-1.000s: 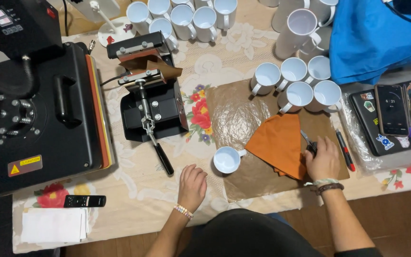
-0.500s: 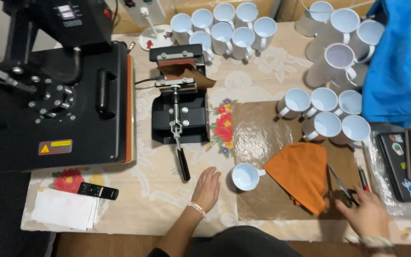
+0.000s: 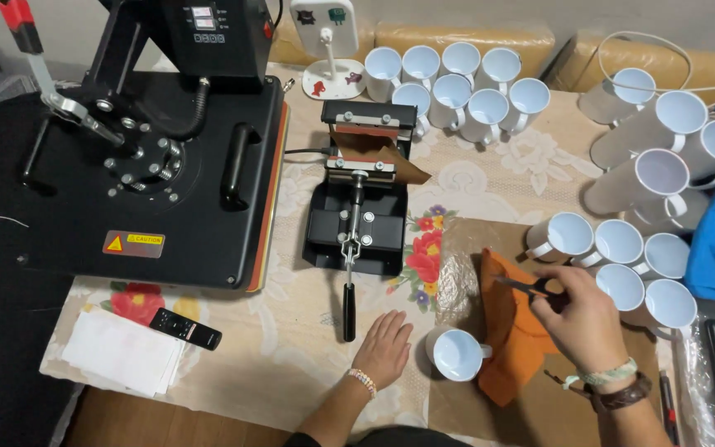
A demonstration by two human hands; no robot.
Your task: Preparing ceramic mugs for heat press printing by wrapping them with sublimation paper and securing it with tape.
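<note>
Low centre, the left hand (image 3: pixel 386 348) lies flat and open on the table, empty, just beside a white mug (image 3: pixel 454 353). At lower right the right hand (image 3: pixel 589 319) grips scissors (image 3: pixel 531 286) over an orange cloth (image 3: pixel 516 335). A swing could tip that mug, or the mugs (image 3: pixel 618 257) behind.

mug (image 3: pixel 457 354): glossy white ceramic | cloth (image 3: pixel 513 335): matt orange fabric | scissors (image 3: pixel 530 286): metal
</note>
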